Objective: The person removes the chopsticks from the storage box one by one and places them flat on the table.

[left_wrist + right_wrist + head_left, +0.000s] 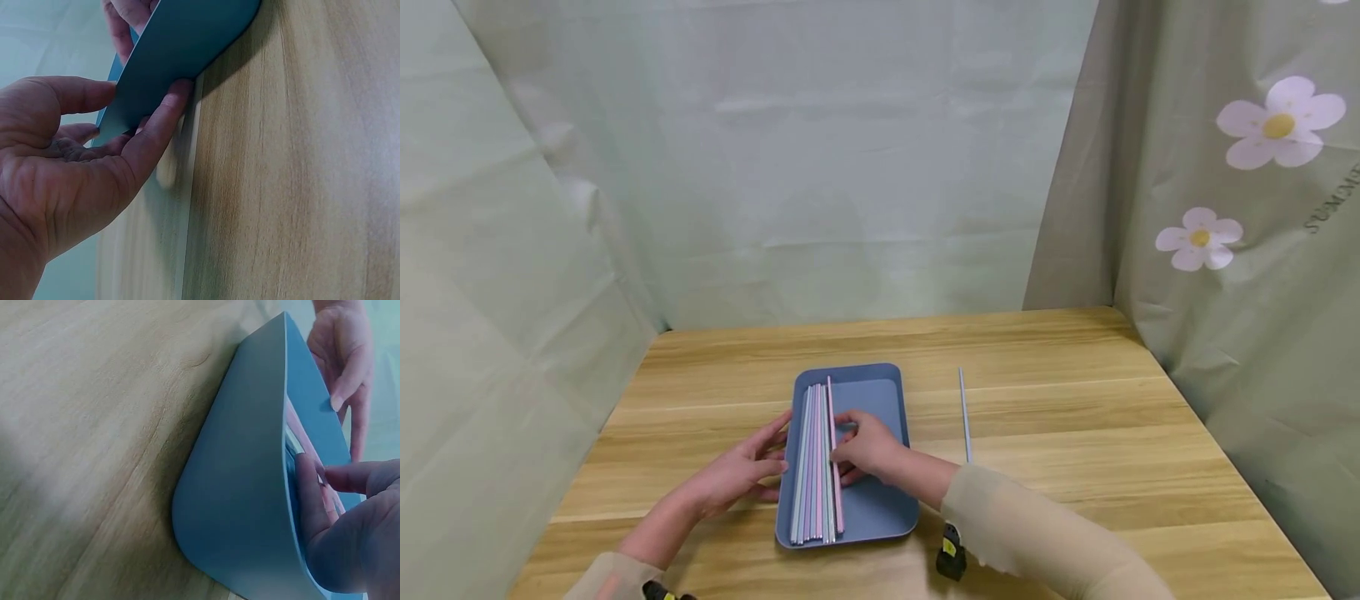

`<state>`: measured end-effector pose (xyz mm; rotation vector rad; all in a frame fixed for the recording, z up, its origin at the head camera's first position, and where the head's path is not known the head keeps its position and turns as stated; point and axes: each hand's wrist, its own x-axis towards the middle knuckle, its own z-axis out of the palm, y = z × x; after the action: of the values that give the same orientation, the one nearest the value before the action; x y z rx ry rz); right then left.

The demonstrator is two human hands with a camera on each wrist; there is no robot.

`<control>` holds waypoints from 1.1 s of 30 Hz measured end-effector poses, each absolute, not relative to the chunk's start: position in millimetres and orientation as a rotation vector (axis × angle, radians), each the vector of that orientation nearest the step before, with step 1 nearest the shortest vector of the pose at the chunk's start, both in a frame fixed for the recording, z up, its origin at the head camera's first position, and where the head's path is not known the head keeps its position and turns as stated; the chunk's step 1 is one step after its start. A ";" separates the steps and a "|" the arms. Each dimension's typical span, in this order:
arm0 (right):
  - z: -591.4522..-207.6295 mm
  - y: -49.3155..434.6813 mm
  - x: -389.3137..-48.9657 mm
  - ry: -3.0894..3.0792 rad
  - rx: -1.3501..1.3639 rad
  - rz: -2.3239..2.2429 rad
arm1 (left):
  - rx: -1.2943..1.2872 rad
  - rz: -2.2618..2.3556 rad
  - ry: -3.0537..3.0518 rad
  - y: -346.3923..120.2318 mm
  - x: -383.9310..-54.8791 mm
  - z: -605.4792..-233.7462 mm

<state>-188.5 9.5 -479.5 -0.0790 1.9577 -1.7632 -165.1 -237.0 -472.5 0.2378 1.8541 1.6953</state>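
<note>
A blue tray on the wooden table holds a row of thin pastel straws along its left side. My right hand is inside the tray, thumb and fingers pinching a pink straw at the row's right edge. That straw lies slightly askew over the others. At the tray's left wall, my left hand holds the rim, its thumb at the top edge. In the left wrist view its other fingers lie against the outer wall, low by the table.
One blue straw lies alone on the table, right of the tray and partly hidden by my right sleeve. Pale curtains stand behind the table and at both sides.
</note>
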 end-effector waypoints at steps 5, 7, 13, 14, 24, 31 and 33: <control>-475.8 16.0 -190.1 1.935 -0.086 -1.793 | 0.217 1.694 1.855 -236.7 -165.5 -471.2; -474.1 18.7 -191.1 1.943 -0.091 -1.802 | 0.212 1.694 1.856 -236.5 -165.7 -470.9; -469.8 27.2 -193.7 1.959 -0.112 -1.840 | 0.209 1.701 1.859 -235.8 -165.3 -471.8; -469.0 28.7 -193.8 1.962 -0.120 -1.849 | 0.212 1.701 1.860 -235.8 -165.2 -472.2; -453.3 54.1 -198.2 1.969 -0.163 -1.914 | 0.272 1.707 1.856 -237.9 -165.1 -476.5; -447.4 76.9 -201.3 1.969 -0.157 -1.945 | 0.273 1.697 1.865 -238.2 -165.8 -477.6; -446.0 83.6 -201.3 1.973 -0.142 -1.955 | 0.269 1.700 1.859 -237.9 -165.7 -477.3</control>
<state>-201.3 83.6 -446.0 -0.1421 1.9730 -1.9547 -165.7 -237.9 -477.3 0.2693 1.8590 1.7000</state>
